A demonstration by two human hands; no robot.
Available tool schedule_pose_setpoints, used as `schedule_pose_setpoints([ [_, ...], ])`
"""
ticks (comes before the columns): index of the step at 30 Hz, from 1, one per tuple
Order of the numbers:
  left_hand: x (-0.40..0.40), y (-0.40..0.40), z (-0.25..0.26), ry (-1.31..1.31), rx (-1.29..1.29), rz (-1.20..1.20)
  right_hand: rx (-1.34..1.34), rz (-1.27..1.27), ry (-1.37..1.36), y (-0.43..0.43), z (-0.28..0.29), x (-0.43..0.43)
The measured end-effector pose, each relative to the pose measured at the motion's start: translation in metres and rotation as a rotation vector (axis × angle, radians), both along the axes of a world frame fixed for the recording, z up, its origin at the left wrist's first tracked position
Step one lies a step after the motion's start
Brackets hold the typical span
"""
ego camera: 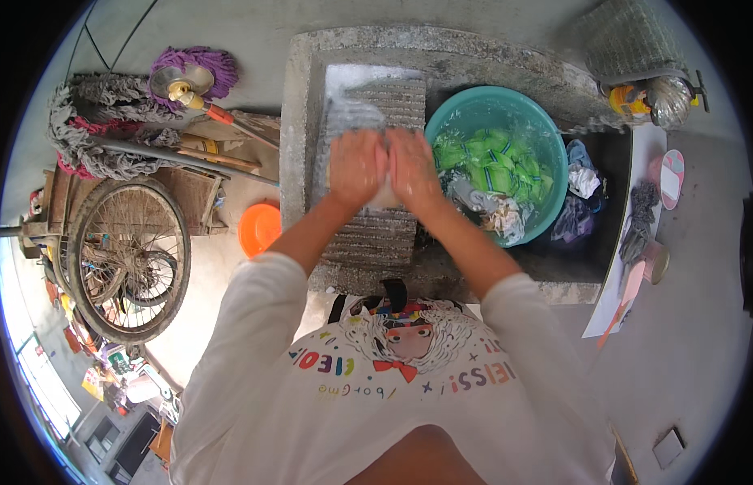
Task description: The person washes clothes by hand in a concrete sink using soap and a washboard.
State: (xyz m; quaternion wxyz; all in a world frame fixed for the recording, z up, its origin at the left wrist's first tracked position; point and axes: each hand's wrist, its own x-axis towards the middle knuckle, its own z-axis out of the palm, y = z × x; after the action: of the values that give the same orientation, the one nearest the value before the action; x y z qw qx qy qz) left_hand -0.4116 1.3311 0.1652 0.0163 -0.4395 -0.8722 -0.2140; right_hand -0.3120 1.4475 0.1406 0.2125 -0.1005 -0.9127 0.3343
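Side by side, my left hand [358, 167] and my right hand [414, 170] bear down on a ridged concrete washboard [373, 239]. A pale wet item, seemingly cloth [385, 199], shows between and below them, mostly covered by my fingers. Suds whiten the upper end of the board. Just right of my right hand, a teal plastic basin [563, 163] holds water, bright green fabric [495, 160] with dark stripes, and white and grey cloths [504, 218]. Water streams into the basin from the right.
Concrete walls [296, 121] rim the sink. Dark and white clothes [573, 218] lie right of the basin. A metal tap [695, 91] juts from the upper right. Leftward are an orange basin [258, 229], a purple mop [216, 66], a grey mop [67, 127] and a muddy wheel [185, 267].
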Motion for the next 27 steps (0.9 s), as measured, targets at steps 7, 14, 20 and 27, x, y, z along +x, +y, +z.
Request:
schedule_pose_setpoints([
  [7, -0.005, 0.014, 0.004, -0.096, -0.069, 0.162, -0.068, -0.019, -0.376, 0.005, 0.029, -0.005],
  [14, 0.013, -0.012, -0.008, -0.023, 0.027, 0.020, 0.028, 0.086, -0.014, -0.004, 0.004, 0.023],
  [20, -0.041, 0.031, -0.012, 0.113, 0.018, 0.234, 0.032, -0.173, -0.213, 0.017, 0.003, -0.046],
  [27, 0.055, -0.055, 0.018, 0.123, 0.285, -0.241, -0.023, 0.189, 0.136, -0.022, 0.005, 0.066],
])
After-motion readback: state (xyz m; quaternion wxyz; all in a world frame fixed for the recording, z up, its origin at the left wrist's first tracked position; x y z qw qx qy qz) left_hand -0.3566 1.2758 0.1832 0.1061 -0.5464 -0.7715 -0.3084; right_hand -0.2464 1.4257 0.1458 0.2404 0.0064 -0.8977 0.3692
